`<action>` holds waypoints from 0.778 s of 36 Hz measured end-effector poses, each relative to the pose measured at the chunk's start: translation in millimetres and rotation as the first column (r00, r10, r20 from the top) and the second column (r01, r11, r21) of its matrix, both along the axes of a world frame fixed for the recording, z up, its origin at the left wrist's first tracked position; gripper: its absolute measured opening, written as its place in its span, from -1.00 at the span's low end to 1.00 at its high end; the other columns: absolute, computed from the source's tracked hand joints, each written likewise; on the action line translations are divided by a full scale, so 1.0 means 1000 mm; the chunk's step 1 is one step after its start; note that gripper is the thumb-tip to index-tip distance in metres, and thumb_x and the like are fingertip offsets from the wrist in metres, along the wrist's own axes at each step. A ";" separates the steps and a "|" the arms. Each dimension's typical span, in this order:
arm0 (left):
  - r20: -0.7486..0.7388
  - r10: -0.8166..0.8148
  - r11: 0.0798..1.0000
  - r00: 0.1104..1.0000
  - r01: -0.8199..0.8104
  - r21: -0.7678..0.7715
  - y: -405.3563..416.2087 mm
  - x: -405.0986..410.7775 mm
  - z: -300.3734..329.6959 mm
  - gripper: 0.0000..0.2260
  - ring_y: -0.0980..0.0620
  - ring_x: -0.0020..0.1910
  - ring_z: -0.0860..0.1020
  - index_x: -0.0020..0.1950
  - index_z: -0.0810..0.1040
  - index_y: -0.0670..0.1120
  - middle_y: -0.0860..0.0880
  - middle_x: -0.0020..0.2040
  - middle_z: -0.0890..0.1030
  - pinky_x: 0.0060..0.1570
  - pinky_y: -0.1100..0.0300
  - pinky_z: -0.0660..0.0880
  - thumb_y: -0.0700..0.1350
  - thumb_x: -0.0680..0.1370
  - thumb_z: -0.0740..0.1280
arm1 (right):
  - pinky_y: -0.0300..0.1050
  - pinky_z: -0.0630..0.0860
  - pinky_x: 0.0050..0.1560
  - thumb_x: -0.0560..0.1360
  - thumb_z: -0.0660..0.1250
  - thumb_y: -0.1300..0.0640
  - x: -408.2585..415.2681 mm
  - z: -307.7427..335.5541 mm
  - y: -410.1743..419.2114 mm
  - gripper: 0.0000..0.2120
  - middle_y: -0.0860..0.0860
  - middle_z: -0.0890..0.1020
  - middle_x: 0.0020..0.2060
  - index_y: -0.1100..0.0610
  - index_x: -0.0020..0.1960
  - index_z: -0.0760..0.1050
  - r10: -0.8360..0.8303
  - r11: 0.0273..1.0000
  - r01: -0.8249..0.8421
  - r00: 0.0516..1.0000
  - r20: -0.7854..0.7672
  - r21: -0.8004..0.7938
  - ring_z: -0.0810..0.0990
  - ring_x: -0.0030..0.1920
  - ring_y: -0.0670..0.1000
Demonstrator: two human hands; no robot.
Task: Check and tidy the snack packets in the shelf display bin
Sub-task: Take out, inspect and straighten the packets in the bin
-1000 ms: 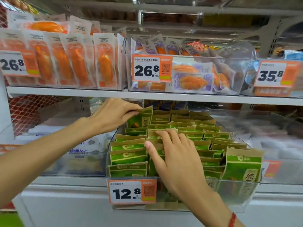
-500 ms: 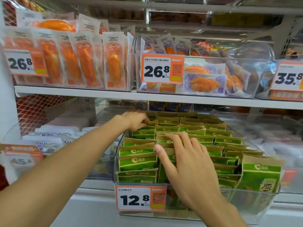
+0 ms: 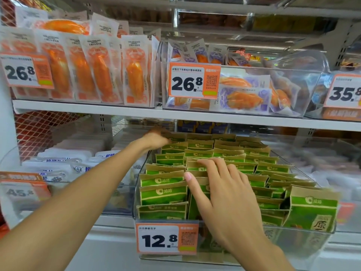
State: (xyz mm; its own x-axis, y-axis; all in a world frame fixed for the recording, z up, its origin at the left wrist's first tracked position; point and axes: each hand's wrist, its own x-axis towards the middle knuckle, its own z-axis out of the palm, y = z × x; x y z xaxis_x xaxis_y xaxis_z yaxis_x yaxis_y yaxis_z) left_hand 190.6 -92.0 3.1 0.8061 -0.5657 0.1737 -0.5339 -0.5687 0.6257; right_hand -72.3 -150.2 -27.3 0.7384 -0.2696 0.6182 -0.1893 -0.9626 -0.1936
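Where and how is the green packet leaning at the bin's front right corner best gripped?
Pinch the leaning packet by its brown folded top edge, coming from above. It stands taller than its neighbours, so that edge looks free, while the clear bin wall covers its lower face. The right hand is nearer.

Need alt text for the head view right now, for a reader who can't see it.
Both hands work green snack packets in a clear bin tagged 12.8: left hand reaches the back-left row, right hand rests spread on the middle rows.
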 end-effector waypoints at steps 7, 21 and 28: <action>0.107 0.070 0.997 0.992 -0.071 0.002 0.017 -0.010 -0.001 -0.91 0.02 0.07 0.58 -0.02 0.68 0.07 0.03 0.06 0.66 0.06 0.18 0.48 0.00 0.49 0.47 | -0.09 0.49 0.10 0.58 -0.17 -0.35 0.001 -0.003 -0.001 -0.44 -0.18 0.53 0.06 -0.07 0.22 0.45 -0.005 1.000 0.006 0.999 0.035 -0.019 0.52 0.05 -0.07; 0.365 0.062 0.897 0.929 0.108 -0.429 0.061 -0.065 0.005 -0.82 0.12 0.02 0.60 -0.14 0.63 0.18 0.14 -0.09 0.67 0.11 0.04 0.53 -0.13 0.49 0.47 | -0.08 0.47 0.06 0.59 -0.16 -0.33 0.005 -0.005 -0.003 -0.43 -0.12 0.55 0.05 -0.03 0.20 0.47 -0.024 0.999 0.026 0.997 0.067 -0.025 0.52 0.04 -0.04; 0.411 0.148 0.649 0.899 0.226 -0.727 0.109 -0.130 0.040 -0.77 0.34 -0.22 0.54 -0.11 0.61 0.06 0.14 -0.18 0.61 -0.14 0.45 0.44 -0.30 0.49 0.44 | -0.12 0.33 0.26 0.52 -0.23 -0.39 -0.001 0.002 -0.002 -0.34 -0.16 0.50 0.21 -0.08 0.32 0.40 0.011 0.999 -0.010 1.000 -0.017 0.034 0.44 0.22 -0.08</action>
State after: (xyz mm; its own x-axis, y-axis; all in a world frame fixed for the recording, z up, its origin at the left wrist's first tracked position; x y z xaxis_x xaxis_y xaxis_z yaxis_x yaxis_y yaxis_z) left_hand 60.6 16.9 42.7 0.5324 -0.1181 0.8382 -0.8427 0.0194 0.5380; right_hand -73.7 -152.2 -25.2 0.7520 -0.2821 0.5957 -0.1827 -0.9576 -0.2229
